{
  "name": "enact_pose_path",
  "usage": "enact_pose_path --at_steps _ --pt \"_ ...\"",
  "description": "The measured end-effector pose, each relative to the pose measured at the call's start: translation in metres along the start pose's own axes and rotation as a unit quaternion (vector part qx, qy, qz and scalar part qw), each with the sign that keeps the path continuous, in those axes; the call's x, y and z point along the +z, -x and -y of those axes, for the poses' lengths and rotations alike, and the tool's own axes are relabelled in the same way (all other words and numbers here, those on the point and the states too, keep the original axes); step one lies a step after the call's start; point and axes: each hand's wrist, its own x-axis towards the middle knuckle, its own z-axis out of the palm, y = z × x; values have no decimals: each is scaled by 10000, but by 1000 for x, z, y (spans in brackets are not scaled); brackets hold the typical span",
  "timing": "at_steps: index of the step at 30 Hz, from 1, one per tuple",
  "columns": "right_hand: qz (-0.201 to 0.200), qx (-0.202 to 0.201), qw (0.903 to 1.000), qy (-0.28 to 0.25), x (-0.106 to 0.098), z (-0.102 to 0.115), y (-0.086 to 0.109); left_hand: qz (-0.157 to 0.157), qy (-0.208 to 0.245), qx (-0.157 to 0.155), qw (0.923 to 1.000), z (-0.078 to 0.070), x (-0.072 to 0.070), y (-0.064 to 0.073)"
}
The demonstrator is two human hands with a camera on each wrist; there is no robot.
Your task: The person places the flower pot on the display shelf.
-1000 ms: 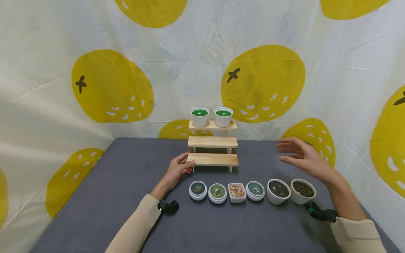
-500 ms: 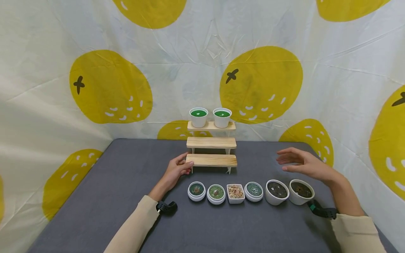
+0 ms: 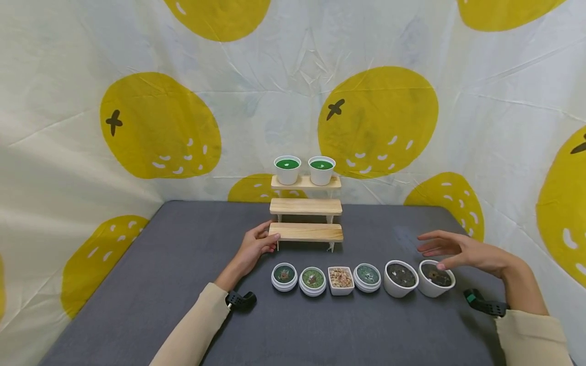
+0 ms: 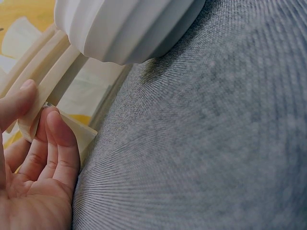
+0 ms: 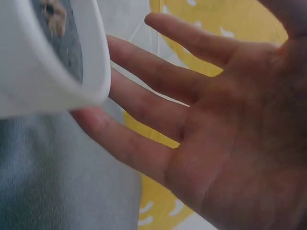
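Observation:
My left hand (image 3: pixel 253 246) holds the left end of the lowest step on a three-tier wooden stand (image 3: pixel 306 232). In the left wrist view, its thumb lies on the plank (image 4: pixel 57 72) and the fingers curl beneath. Two white cups (image 3: pixel 287 173) with green contents stand on the top tier. Above the rightmost white pot (image 3: pixel 435 290), which has dark contents, hovers my right hand (image 3: pixel 476 252), fingers spread. In the right wrist view the fingertips lie beyond the rim of that white pot (image 5: pixel 29 91); I cannot tell whether they touch it.
A row of small containers lines the grey tabletop in front of the stand: round jars (image 3: pixel 313 281), a square dish of pale chips (image 3: pixel 341 281) and another dark-filled pot (image 3: pixel 400 278). Behind hangs a white curtain (image 3: pixel 270 117) with yellow fruit prints.
My right hand has moved right and down to the rightmost pot. The left hand keeps its hold on the stand, and the containers have stayed in place.

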Motion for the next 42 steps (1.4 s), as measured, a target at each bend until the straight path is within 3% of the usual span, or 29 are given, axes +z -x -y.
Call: enact_pose_path --at_steps 7,16,20,24,30,42 --pt "554 522 9967 281 1 -3 -4 23 37 -34 10000 0 -1 0" --pt "1040 -87 9944 -175 7 -10 -12 99 32 11 9999 0 -1 0" --pt "1117 -32 9935 -213 9 -10 -15 56 60 9 10000 0 0 0" --pt "1107 237 9932 -285 10 -8 -16 21 69 29 10000 0 0 0" --pt "974 113 9952 -67 10 -6 -16 23 63 33 10000 0 0 0" --pt "34 83 9971 749 9 -7 -14 33 80 32 10000 0 0 0"
